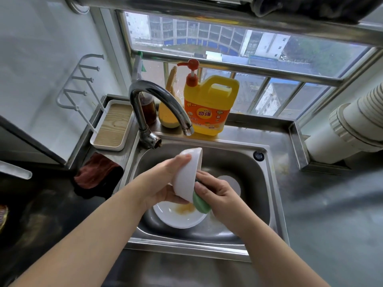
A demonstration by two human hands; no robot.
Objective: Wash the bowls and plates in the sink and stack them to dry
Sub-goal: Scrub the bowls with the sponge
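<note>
L hand [165, 183] grips white bowl [187, 172] tilted, exposing its side; R hand [217, 193] pinches green sponge [201, 203] against it for scrubbing; soiled plate [179, 216] below grip.

The sink [267, 183] and the curved tap [159, 100] are of shiny metal, the sink brushed and the tap mirror-bright, while the white bowl [187, 172] and the stained plate [176, 218] on the sink floor look like smooth glossy ceramic or plastic. The green sponge [201, 201] is matt and soft. At the sink's back edge the yellow soap bottle [209, 106] is glossy plastic; at its left edge lie a rough dark-red cloth [97, 175] and a white tray [112, 125] with a matt wood-grain inlay.
</note>
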